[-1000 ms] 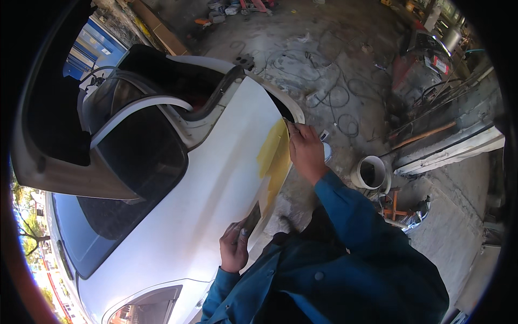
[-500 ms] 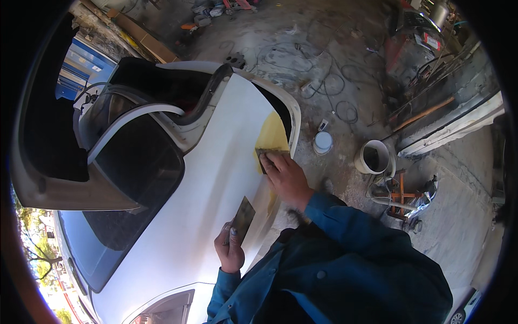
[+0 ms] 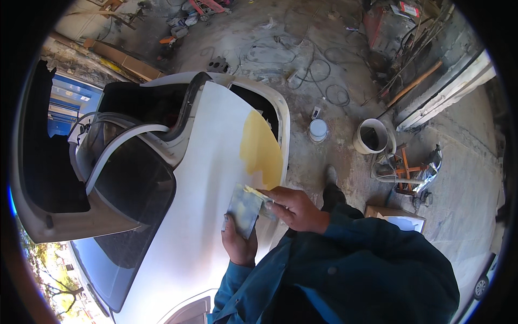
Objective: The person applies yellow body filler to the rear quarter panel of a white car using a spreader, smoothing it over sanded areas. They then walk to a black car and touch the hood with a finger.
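In my left hand (image 3: 238, 242) is a flat grey putty plate (image 3: 244, 211), tilted, with pale smears on its face and my thumb over its lower edge. My right hand (image 3: 301, 209) pinches a putty spreader (image 3: 265, 207), mostly hidden by the fingers. Yellow putty (image 3: 252, 190) clings along the spreader's edge, right at the plate's upper right side. Beyond both hands, a broad patch of yellow filler (image 3: 260, 147) covers the rear corner of the white car panel (image 3: 208, 146).
The car's raised trunk lid (image 3: 70, 208) stands at left. On the floor to the right are a white can (image 3: 318, 128), a bucket (image 3: 357, 141), an orange stand (image 3: 406, 170) and a cardboard box (image 3: 377, 210). Cables (image 3: 318, 70) lie farther off.
My right hand has left the filler patch and come down toward me, bringing the spreader against the plate. The left hand has turned the plate's face up. The yellow patch now shows uncovered.
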A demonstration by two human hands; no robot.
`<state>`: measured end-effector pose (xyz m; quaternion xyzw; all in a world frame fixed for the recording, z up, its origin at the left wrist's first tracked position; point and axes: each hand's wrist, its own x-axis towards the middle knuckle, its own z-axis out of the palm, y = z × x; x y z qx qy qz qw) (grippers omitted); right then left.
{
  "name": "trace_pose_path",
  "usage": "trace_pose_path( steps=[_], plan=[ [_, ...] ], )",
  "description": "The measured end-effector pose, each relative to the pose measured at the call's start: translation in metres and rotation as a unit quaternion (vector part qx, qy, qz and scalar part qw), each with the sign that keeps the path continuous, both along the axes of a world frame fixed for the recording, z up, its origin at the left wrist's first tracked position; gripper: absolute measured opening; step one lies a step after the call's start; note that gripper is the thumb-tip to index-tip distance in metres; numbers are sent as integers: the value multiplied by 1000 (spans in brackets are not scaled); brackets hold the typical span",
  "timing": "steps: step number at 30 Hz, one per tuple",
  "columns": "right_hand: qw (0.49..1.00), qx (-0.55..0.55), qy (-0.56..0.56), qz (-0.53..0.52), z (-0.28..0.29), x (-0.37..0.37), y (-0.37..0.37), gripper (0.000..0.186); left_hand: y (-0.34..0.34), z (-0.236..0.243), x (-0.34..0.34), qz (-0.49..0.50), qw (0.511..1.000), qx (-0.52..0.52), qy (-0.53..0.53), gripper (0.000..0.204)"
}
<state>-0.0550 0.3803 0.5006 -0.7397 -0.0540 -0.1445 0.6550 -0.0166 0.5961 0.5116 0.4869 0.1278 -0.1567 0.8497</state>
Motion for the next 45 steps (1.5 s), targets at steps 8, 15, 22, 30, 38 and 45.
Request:
trace_pose_path(
  steps=[8,15,22,30,38,45],
  plan=[
    [923,112,289,-227,-165,11,-30,30,3,16,13,40,998,9,-42,46],
    [867,247,370,-224,-209,64,-30,33,10,15,6,36,998,35,-36,48],
    [875,244,358,-217,-176,89,-35,32,27,6,6,45,998,18,-42,48],
    [903,235,294,-205,-95,107,-50,29,30,-3,9,46,997,-28,-47,49],
    [931,189,230,-211,-31,127,-54,25,29,-5,8,40,997,-39,-44,47],
    [946,133,202,-214,10,141,-60,26,32,-6,5,55,997,-44,-42,47]
  ],
)
